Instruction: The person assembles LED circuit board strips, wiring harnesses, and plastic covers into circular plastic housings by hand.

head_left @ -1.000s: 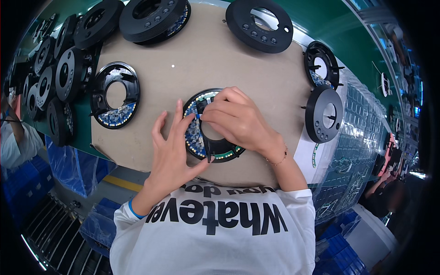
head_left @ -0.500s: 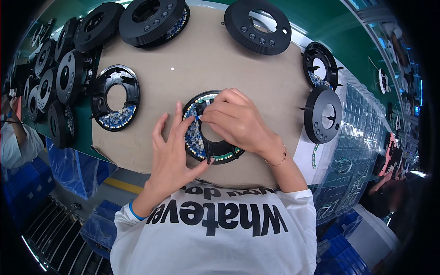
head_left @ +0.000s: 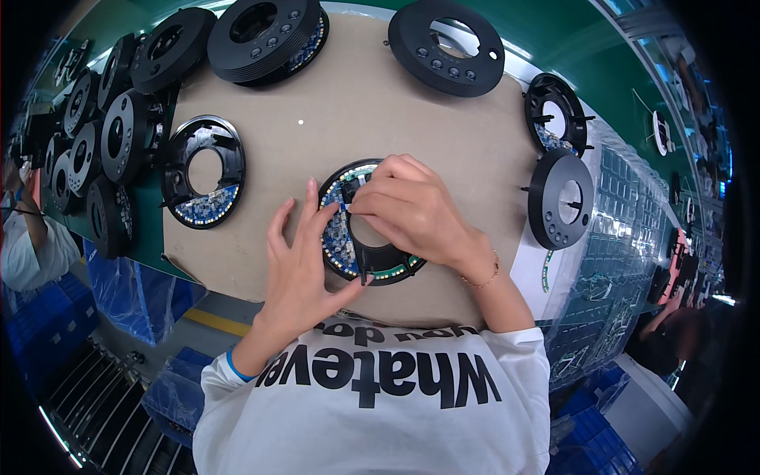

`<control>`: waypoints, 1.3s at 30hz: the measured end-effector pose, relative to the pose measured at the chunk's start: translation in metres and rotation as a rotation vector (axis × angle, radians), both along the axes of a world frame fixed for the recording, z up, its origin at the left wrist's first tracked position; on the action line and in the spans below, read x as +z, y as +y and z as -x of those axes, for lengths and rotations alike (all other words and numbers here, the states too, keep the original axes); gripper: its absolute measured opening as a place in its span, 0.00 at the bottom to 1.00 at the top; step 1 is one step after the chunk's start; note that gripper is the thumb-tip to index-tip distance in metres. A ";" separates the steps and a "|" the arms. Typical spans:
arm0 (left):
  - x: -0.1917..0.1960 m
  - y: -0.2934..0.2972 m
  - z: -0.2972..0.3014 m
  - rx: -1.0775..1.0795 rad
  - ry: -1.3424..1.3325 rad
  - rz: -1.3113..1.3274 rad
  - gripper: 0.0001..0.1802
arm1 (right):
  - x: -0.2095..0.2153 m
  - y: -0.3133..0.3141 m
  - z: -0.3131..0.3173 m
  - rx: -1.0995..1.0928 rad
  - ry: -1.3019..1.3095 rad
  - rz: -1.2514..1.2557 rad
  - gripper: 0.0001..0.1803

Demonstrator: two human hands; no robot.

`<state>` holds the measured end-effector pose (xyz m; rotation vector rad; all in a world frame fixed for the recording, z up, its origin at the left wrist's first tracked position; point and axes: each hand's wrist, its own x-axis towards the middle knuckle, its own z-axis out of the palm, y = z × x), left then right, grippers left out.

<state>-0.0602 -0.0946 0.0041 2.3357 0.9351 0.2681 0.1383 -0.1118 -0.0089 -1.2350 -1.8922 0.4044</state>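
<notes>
Ring housing (head_left: 372, 265) with circuit board, mid-tabletop (head_left: 348, 95) | left hand (head_left: 301, 261) spread open, fingertips bracing its left rim | right hand (head_left: 412, 210) pinched shut over the board; held part not visible | advice: brace firmly, press squarely, avoid the LEDs.

1. A second open black ring housing (head_left: 203, 171), with a blue circuit board along its near edge, is seen lying on the brown mat (head_left: 356, 95) to the left.
2. Two stacks of black ring covers (head_left: 265, 36) (head_left: 447, 46) are placed at the far edge.
3. More black rings (head_left: 103, 150) are stood on edge at the far left.
4. Two further ring parts (head_left: 560, 198) (head_left: 554, 115) are seen at the right.
</notes>
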 end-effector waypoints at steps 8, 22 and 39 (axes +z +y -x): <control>-0.002 0.000 0.000 0.008 -0.010 0.000 0.47 | 0.001 0.000 -0.002 0.010 0.015 0.036 0.07; -0.005 -0.002 0.000 0.028 -0.041 0.000 0.46 | -0.001 0.001 -0.001 0.007 0.020 0.041 0.06; -0.012 -0.002 0.003 0.003 -0.073 -0.052 0.46 | -0.004 0.002 0.003 -0.022 -0.039 -0.013 0.05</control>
